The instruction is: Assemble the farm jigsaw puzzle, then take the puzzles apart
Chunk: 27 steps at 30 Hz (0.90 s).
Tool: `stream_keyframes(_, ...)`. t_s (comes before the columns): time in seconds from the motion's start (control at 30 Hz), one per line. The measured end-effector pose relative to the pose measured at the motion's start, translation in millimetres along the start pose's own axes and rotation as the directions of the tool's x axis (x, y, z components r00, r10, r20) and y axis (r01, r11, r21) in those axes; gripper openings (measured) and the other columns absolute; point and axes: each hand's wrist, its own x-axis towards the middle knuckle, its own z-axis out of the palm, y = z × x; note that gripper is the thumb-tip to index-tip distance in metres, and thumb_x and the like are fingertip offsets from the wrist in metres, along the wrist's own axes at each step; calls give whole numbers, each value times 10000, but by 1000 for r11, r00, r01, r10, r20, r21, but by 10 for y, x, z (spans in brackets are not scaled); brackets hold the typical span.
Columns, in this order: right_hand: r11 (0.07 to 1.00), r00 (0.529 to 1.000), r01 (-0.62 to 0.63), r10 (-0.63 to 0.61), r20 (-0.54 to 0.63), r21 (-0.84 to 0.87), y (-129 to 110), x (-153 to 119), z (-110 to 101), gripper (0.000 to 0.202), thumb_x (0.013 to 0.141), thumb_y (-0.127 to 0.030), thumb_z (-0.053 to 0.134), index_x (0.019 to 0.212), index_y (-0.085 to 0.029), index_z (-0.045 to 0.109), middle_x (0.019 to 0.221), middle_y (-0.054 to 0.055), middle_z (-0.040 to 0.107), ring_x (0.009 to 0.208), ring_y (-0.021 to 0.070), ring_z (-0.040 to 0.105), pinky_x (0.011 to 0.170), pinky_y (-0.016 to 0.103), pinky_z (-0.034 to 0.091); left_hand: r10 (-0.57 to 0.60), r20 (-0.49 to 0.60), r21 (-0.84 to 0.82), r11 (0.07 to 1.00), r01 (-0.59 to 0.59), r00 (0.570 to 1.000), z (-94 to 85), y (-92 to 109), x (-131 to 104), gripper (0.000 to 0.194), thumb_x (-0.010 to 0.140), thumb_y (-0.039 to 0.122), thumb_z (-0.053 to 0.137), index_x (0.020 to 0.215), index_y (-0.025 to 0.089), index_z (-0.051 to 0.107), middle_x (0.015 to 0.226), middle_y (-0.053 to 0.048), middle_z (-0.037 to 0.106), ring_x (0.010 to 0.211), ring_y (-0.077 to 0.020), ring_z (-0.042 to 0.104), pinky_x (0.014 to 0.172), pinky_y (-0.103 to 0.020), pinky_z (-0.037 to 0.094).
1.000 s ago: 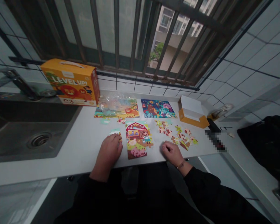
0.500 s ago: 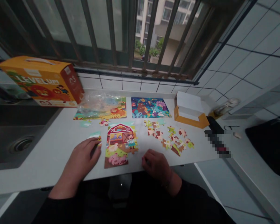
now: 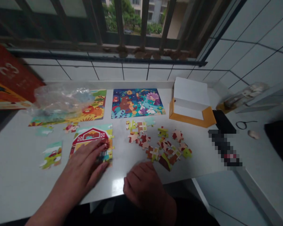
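Note:
My left hand (image 3: 86, 163) lies over a partly joined barn jigsaw puzzle (image 3: 90, 135), its fingers stretched out and covering the lower part. To the left is a small joined section with a red vehicle (image 3: 53, 153). Near the counter's front edge rests my right hand (image 3: 145, 185), curled closed with nothing visible in it. Just beyond that hand, several loose puzzle pieces (image 3: 152, 153) with brown, white and green prints are spread about. A pale blue piece (image 3: 44, 130) and a pinkish piece (image 3: 71, 127) sit above the left-hand section.
At the back lie a dark blue animal picture (image 3: 138, 102) and a lion picture (image 3: 94, 111) partly under a clear plastic bag (image 3: 61, 100). An opened white and orange box (image 3: 191, 108) stands right of them. The orange-red box (image 3: 11, 78) is at far left.
The view has moved closer and to the right. My left hand has left the red-vehicle section and moved right onto the barn puzzle. My right hand stays curled near the edge.

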Motion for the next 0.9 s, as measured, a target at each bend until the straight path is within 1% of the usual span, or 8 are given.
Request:
stream_keyframes(0.1, 1000, 1000, 4, -4, -13, 12, 28, -19, 7, 189, 981, -266, 690, 834, -259, 571, 767, 25, 624, 780, 228, 566, 721, 436, 399, 34, 42, 80, 996, -38, 999, 214, 137, 57, 828, 1022, 624, 557, 1748, 319, 301, 1764, -137, 427, 1578, -443, 466, 1291, -699, 364)
stream_keyframes(0.17, 1000, 999, 19, -19, -46, 4, 37, -29, 17, 191, 961, -268, 690, 814, -253, 569, 755, 17, 605, 763, 219, 554, 714, 426, 388, 26, 91, 140, 989, -38, 996, 284, 152, 58, 881, 1030, 630, 528, 1772, 256, 236, 1782, -168, 384, 1595, -452, 438, 1301, -703, 333)
stream_keyframes(0.27, 1000, 992, 19, -19, -125, -5, 28, -13, 45, 200, 915, -247, 669, 753, -244, 552, 702, -1, 553, 700, 199, 515, 689, 411, 359, 21, 144, 182, 982, -47, 989, 288, 128, 46, 878, 1043, 601, 497, 1780, 219, 210, 1799, -170, 349, 1602, -449, 427, 1309, -690, 319)
stream_keyframes(0.37, 1000, 983, -2, 2, -185, 2, 19, 35, 77, 211, 876, -205, 624, 692, -241, 528, 649, -12, 503, 625, 180, 463, 640, 404, 313, 5, 152, 175, 984, -32, 988, 276, 92, 26, 885, 1036, 604, 480, 1789, 246, 183, 1806, -142, 341, 1594, -457, 437, 1291, -700, 345)
stream_keyframes(0.57, 997, 993, 80, -78, -87, 17, 46, 74, 59, 256, 926, -282, 635, 697, -250, 526, 636, -27, 493, 583, 164, 444, 596, 379, 277, -23, 128, 134, 991, 5, 992, 363, 50, -38, 875, 1036, 604, 494, 1784, 239, 224, 1805, -141, 339, 1590, -478, 430, 1280, -722, 343)
stream_keyframes(0.67, 997, 997, 71, -70, -19, 15, 37, 76, 12, 233, 935, -272, 638, 723, -245, 545, 649, -27, 523, 607, 167, 467, 614, 383, 300, -40, 124, 101, 994, 28, 991, 379, 60, -44, 875, 1043, 610, 497, 1787, 254, 207, 1799, -142, 351, 1576, -469, 457, 1266, -724, 366)
stream_keyframes(0.77, 998, 998, 54, -53, 32, -17, 10, 78, -14, 212, 934, -235, 627, 737, -240, 552, 656, -25, 530, 629, 171, 481, 625, 385, 297, -20, 91, 52, 999, 15, 996, 353, 73, -31, 862, 1046, 614, 488, 1782, 255, 218, 1772, -156, 403, 1537, -458, 515, 1252, -720, 395)
stream_keyframes(0.9, 995, 997, 52, -47, 61, -80, -15, 59, 10, 227, 952, -253, 631, 743, -246, 543, 673, -19, 534, 649, 180, 483, 645, 387, 296, 17, 31, 15, 1000, -17, 999, 317, 81, -5, 764, 1063, 537, 491, 1742, 232, 319, 1700, -177, 514, 1494, -440, 572, 1243, -708, 425)
